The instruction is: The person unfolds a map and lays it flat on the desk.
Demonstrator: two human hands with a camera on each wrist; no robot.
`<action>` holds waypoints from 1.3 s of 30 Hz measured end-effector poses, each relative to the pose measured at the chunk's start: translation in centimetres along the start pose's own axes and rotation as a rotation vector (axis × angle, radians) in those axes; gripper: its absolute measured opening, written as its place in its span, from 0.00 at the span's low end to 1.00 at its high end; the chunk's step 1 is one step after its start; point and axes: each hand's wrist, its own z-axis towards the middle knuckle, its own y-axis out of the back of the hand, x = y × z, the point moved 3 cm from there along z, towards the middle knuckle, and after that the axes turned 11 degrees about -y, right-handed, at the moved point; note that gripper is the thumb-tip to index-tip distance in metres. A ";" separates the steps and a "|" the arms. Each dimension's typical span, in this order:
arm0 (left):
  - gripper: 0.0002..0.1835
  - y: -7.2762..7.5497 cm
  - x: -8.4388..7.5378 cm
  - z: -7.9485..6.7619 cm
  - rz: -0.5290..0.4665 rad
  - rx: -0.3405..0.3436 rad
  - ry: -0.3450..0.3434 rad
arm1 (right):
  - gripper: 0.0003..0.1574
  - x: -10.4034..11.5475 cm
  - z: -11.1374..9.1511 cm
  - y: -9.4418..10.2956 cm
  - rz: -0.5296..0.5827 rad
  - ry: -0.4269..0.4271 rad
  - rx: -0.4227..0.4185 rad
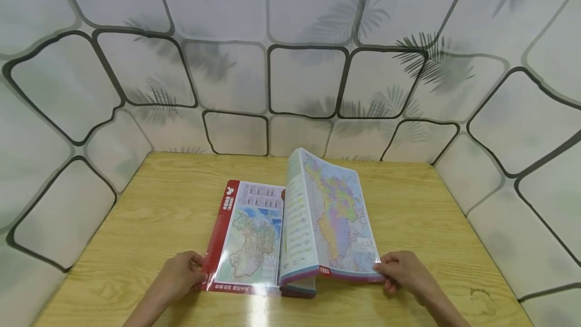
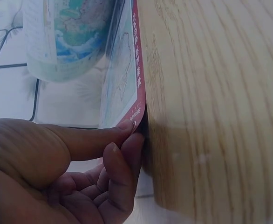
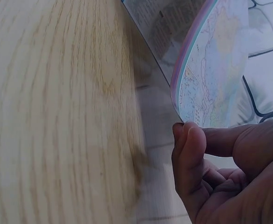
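A map book (image 1: 254, 236) lies spread on the wooden table, its red-edged left side showing a printed map and small tables. Its right-hand pages (image 1: 338, 211) stand raised off the table, with a colourful map facing up. My left hand (image 1: 183, 274) pinches the lower left corner of the red-bordered sheet between thumb and forefinger. In the left wrist view that corner (image 2: 135, 114) is lifted slightly off the wood. My right hand (image 1: 401, 274) pinches the lower right corner of the raised pages, which bow upward in the right wrist view (image 3: 206, 79).
The light wood table (image 1: 436, 226) extends on both sides of the book. Pale panels (image 1: 304, 79) with a dark stone-outline and leaf pattern enclose it at the back, left and right.
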 end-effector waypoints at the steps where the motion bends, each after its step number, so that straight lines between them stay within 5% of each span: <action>1: 0.11 0.1 0.0 0.0 0.005 -0.002 -0.003 | 0.11 0.0 0.0 0.1 -0.001 -0.004 -0.001; 16: 0.13 1.6 0.8 -0.2 0.046 -0.006 -0.002 | 0.11 -0.9 -0.3 1.6 -0.059 -0.030 -0.094; 29: 0.12 2.0 1.6 -0.1 0.041 -0.004 0.025 | 0.12 -1.5 -0.3 2.4 -0.026 -0.043 -0.078; 39: 0.14 3.0 2.6 -0.1 0.135 0.017 0.027 | 0.11 -2.2 -0.1 3.0 -0.025 -0.074 -0.110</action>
